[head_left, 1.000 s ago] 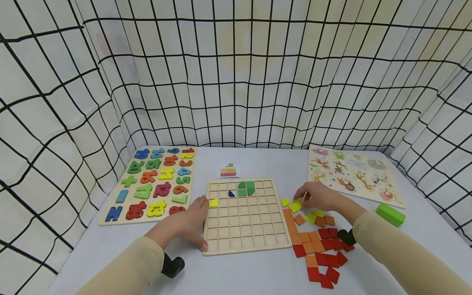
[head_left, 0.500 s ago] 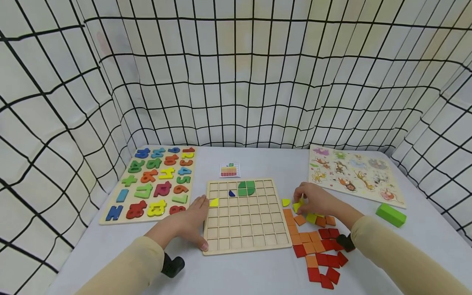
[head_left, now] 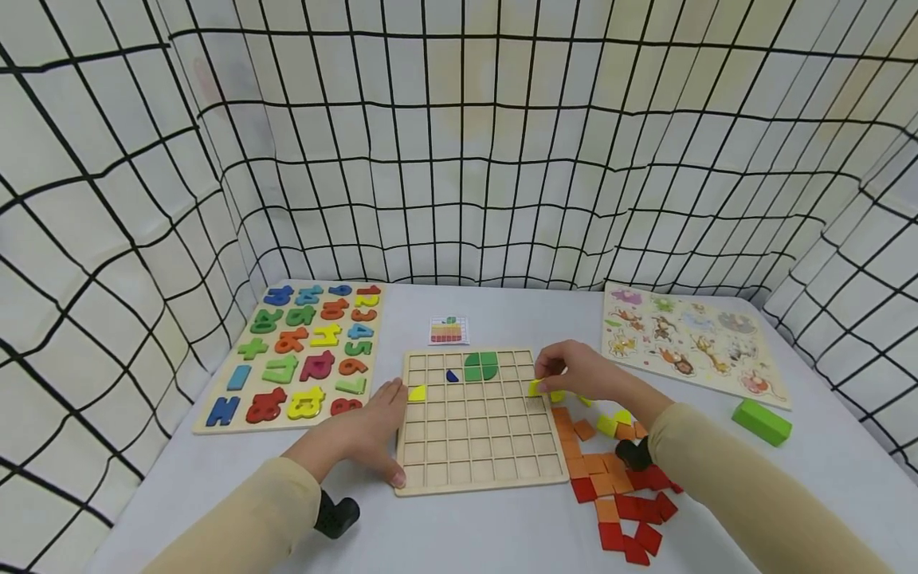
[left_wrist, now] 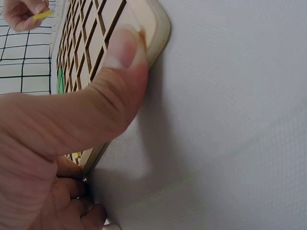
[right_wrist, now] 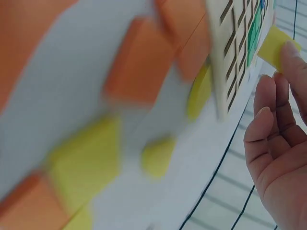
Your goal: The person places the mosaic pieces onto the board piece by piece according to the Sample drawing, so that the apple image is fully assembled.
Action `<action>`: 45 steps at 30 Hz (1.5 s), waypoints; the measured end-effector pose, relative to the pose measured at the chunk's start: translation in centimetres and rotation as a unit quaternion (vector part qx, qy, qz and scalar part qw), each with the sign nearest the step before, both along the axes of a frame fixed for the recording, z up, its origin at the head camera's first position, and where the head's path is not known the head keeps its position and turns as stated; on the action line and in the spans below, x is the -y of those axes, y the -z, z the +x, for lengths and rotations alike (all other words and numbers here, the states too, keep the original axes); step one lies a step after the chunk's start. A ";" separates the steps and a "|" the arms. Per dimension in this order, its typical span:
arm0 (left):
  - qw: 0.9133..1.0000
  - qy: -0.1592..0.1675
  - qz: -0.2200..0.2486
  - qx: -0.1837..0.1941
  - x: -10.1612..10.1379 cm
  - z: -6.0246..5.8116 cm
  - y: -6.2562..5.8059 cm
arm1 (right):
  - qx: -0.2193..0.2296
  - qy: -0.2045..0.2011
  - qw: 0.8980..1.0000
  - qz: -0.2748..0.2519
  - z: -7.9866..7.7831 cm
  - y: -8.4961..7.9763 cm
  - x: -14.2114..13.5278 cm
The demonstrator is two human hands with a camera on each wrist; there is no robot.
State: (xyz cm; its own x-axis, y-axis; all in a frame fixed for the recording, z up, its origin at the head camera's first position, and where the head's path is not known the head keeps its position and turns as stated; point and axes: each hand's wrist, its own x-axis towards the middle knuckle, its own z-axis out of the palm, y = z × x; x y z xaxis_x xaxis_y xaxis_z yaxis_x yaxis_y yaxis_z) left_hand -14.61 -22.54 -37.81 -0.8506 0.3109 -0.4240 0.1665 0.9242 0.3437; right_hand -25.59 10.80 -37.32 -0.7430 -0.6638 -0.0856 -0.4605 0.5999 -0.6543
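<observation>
My left hand (head_left: 369, 434) rests along the left edge of a wooden grid board (head_left: 459, 430), fingers spread. In the left wrist view its thumb (left_wrist: 122, 57) presses on the board's corner. Above the board's right edge, my right hand (head_left: 581, 371) pinches a yellow square tile (right_wrist: 274, 45) between thumb and fingers. On the board lie a green round shape of several tiles (head_left: 480, 367), a small dark blue piece (head_left: 451, 375) and a yellow tile with a rounded corner (head_left: 417, 393). A small pattern card (head_left: 449, 330) lies behind the board.
Loose orange tiles (head_left: 569, 442), red tiles (head_left: 611, 536) and yellow tiles (right_wrist: 86, 160) lie right of the board. A letter-and-number puzzle (head_left: 301, 355) is at left, an animal puzzle (head_left: 688, 339) at back right. Near that sits a green block (head_left: 762, 422). Black netting (head_left: 495, 183) surrounds the table.
My right hand picked up a yellow square tile from the loose pile and carried it left to the board's right edge. The left hand has stayed on the board.
</observation>
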 end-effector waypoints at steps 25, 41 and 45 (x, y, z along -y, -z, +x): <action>1.000 0.000 0.009 0.008 0.2 -0.1 -0.1 | -0.016 0.033 0.999 0.034 0.4 1.6 14.6; 1.000 -0.005 0.006 0.009 0.1 -0.2 0.0 | -0.075 0.029 0.993 0.090 1.1 1.8 16.1; 1.000 -0.007 0.010 0.013 0.3 -0.3 0.3 | -0.075 0.030 0.992 0.092 1.3 1.9 16.2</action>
State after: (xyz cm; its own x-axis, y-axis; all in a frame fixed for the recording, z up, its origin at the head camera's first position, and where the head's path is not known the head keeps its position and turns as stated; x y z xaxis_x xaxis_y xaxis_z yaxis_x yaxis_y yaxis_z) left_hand -14.96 -22.89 -38.13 -0.8437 0.3077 -0.4399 0.1446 0.9194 0.3658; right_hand -24.30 -5.40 -39.20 -0.7943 -0.6013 -0.0873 -0.5042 0.7325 -0.4575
